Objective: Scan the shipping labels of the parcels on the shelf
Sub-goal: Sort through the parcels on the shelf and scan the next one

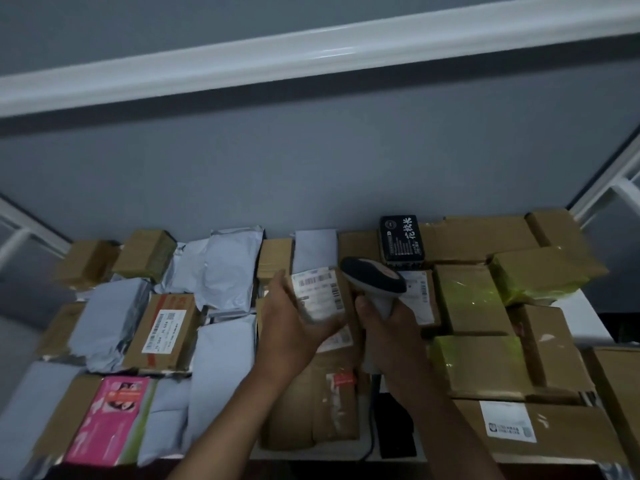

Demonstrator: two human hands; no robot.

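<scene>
Two hands work mid-shelf: our left hand grips a small box, its label tilted up, above the packed parcels. Our right hand has its grip wrapped round the scanner, whose head sits just beside the label.

The white shelf carries cardboard boxes right of the fingers. Grey mailer bags and a pink packet lie left of them.
</scene>
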